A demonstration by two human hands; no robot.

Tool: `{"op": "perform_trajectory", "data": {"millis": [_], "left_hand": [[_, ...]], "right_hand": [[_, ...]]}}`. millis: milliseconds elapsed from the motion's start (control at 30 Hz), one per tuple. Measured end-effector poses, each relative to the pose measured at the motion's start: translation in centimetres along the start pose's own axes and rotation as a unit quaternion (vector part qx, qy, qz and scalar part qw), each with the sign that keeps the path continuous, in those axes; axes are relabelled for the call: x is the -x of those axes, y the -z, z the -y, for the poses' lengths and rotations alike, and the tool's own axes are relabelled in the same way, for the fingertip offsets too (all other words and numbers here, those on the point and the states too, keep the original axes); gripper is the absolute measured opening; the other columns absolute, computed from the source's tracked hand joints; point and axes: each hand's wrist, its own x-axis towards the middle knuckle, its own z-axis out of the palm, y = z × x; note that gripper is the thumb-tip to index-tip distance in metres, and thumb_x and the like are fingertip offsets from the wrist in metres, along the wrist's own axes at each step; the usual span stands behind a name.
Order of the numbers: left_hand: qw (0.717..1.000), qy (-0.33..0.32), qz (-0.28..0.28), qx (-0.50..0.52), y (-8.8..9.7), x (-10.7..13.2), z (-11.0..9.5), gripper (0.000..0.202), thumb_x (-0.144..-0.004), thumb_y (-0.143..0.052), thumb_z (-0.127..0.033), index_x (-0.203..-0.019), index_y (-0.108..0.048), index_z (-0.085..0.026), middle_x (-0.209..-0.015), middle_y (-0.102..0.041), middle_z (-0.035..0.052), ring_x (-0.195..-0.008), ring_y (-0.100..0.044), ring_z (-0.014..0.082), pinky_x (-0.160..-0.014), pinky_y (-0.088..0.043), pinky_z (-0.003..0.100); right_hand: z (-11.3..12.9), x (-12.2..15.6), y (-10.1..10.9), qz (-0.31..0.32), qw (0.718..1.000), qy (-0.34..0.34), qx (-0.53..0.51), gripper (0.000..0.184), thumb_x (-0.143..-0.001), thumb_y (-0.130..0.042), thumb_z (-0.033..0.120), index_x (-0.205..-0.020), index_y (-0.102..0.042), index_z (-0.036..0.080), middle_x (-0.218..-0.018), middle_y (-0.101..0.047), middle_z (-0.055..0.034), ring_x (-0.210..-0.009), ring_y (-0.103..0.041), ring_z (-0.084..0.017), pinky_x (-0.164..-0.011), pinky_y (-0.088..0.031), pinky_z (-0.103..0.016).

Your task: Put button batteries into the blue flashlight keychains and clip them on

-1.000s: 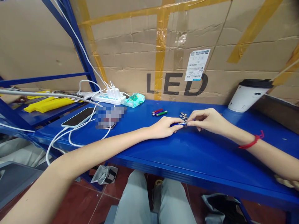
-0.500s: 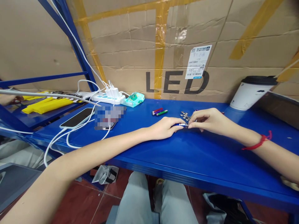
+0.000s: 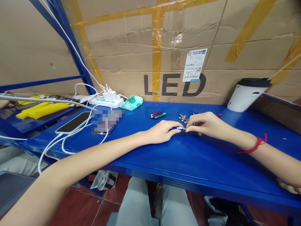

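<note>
My left hand (image 3: 162, 131) rests on the blue table with its fingers closed round a slim blue metal tube (image 3: 177, 128) with a silver end. The tube lies almost level and points right. My right hand (image 3: 203, 124) is closed in a pinch right at that silver end; what sits between thumb and forefinger is too small to make out. Just behind the fingers lie several small silver button cells (image 3: 182, 118), partly covered by the right hand. Left of them, red, purple and green tubes (image 3: 158, 115) lie side by side. More coloured pieces (image 3: 218, 115) peek out behind the right hand.
Two phones (image 3: 74, 122) with white cables lie at the left, near a white power strip (image 3: 105, 100) and a green tissue pack (image 3: 132, 102). A lidded paper cup (image 3: 246, 95) stands at the back right. A large cardboard box (image 3: 131, 56) walls off the back.
The view has shifted slightly, so everything sits a little further left and lower. Both hands keep nearly the same hold at the blue tube.
</note>
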Motion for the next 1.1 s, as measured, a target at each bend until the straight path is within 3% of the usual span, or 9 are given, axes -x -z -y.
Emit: {"op": "perform_trajectory", "data": {"millis": [200, 467, 700, 833, 967, 1100], "left_hand": [[1.0, 0.019, 0.011, 0.014, 0.2, 0.0, -0.3, 0.024, -0.09, -0.042, -0.021, -0.104, -0.059, -0.012, -0.098, -0.066, 0.0062, -0.092, -0.06, 0.0152, -0.082, -0.043, 0.023], [0.999, 0.032, 0.014, 0.017, 0.3, 0.0, -0.5, 0.024, -0.089, -0.042, -0.02, -0.105, -0.057, -0.011, -0.097, -0.065, 0.0069, -0.086, -0.06, 0.0148, -0.079, -0.044, 0.024], [0.999, 0.049, 0.013, 0.012, 0.5, 0.1, -0.7, 0.021, -0.09, -0.04, -0.019, -0.098, -0.058, -0.011, -0.097, -0.065, 0.006, -0.087, -0.06, 0.0147, -0.078, -0.043, 0.023], [0.999, 0.05, 0.012, -0.007, 0.4, 0.3, -0.7, 0.022, -0.09, -0.039, -0.021, -0.098, -0.057, -0.012, -0.098, -0.065, 0.0064, -0.089, -0.06, 0.0157, -0.081, -0.043, 0.024], [0.997, 0.068, 0.019, -0.041, 0.2, 0.6, -0.8, 0.021, -0.091, -0.037, -0.021, -0.098, -0.056, -0.013, -0.097, -0.065, 0.0072, -0.092, -0.06, 0.0175, -0.082, -0.043, 0.026], [0.994, 0.08, -0.005, -0.072, 0.0, 0.8, -1.1, 0.02, -0.091, -0.036, -0.021, -0.098, -0.054, -0.014, -0.096, -0.064, 0.007, -0.092, -0.06, 0.0184, -0.082, -0.044, 0.028]], "right_hand": [[0.4, -0.1, -0.1, -0.022, 0.999, -0.003, -0.035, 0.034, -0.074, -0.059, 0.05, -0.07, -0.065, 0.017, -0.064, -0.063, -0.0011, -0.042, -0.052, -0.009, -0.047, -0.042, -0.021], [0.5, 0.0, 0.0, -0.026, 1.0, -0.009, -0.007, 0.034, -0.075, -0.058, 0.051, -0.07, -0.065, 0.018, -0.062, -0.062, -0.0009, -0.043, -0.053, -0.01, -0.048, -0.041, -0.022], [0.8, -0.1, -0.6, -0.013, 1.0, -0.018, 0.006, 0.031, -0.082, -0.05, 0.047, -0.077, -0.063, 0.019, -0.064, -0.063, 0.0004, -0.043, -0.053, -0.009, -0.05, -0.041, -0.021], [1.0, -0.1, -1.1, -0.001, 0.998, 0.02, 0.054, 0.027, -0.087, -0.045, 0.038, -0.075, -0.061, 0.02, -0.066, -0.063, 0.0009, -0.045, -0.052, -0.009, -0.053, -0.039, -0.022], [1.4, 0.0, -1.7, -0.027, 0.993, 0.077, 0.089, 0.029, -0.09, -0.039, 0.027, -0.069, -0.057, 0.019, -0.064, -0.061, -0.0011, -0.062, -0.056, -0.014, -0.063, -0.039, -0.023], [2.1, 0.1, -2.2, -0.056, 0.995, 0.065, 0.055, 0.033, -0.091, -0.038, 0.028, -0.063, -0.054, 0.018, -0.06, -0.058, -0.0011, -0.058, -0.052, -0.012, -0.061, -0.038, -0.023]]}}
